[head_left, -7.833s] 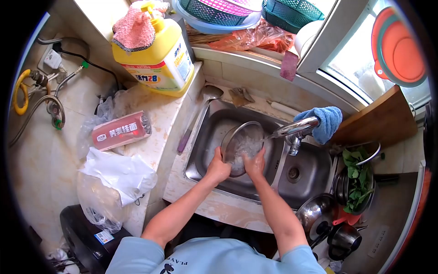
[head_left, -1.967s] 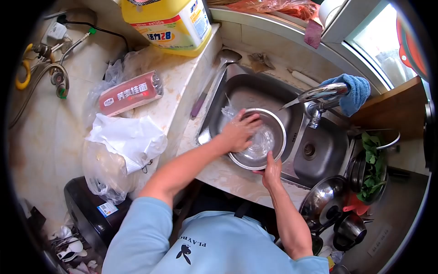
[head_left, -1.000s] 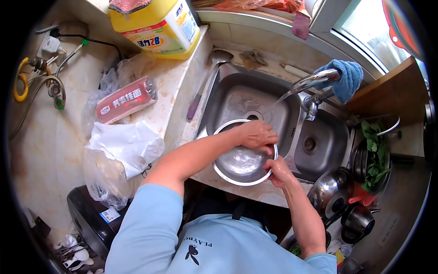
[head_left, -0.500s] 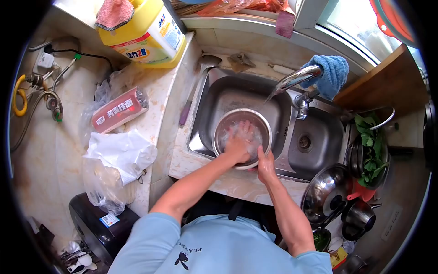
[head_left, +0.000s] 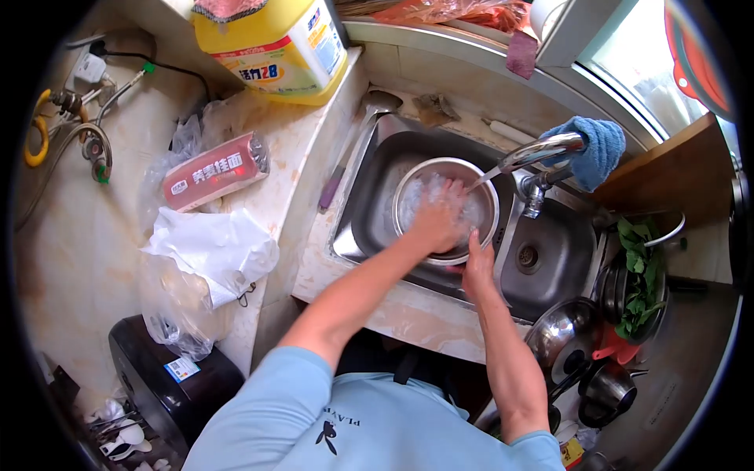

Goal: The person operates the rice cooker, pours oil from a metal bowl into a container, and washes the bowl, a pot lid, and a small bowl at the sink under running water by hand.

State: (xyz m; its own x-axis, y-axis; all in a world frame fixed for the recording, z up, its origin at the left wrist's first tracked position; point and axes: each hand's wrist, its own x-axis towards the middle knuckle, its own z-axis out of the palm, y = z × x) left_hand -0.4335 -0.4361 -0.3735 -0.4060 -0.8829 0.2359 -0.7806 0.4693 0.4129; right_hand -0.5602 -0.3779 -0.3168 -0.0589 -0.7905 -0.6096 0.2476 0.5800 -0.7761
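A round metal bowl (head_left: 492, 206) is held over the left basin of the steel sink (head_left: 369, 169), with water moving inside it. From the faucet (head_left: 542, 151) a stream runs into the bowl's right side. My left hand (head_left: 440, 216) is in the bowl, fingers spread in the water and holding nothing. My right hand (head_left: 477, 265) grips the bowl's rim at the near right, thumb at the edge and fingers beneath.
A blue cloth (head_left: 591, 149) hangs on the faucet. Lidded pan (head_left: 564, 334), kettle (head_left: 609, 388) and leafy greens (head_left: 640, 275) stand right. Left are a ladle (head_left: 345, 165), a yellow jug (head_left: 275, 51), a red packet (head_left: 216, 173) and a plastic bag (head_left: 184, 302).
Since half a second ago the bowl has moved away from me and right, under the faucet's stream. Earlier it was tilted near the sink's front edge, with my left hand at its rim.
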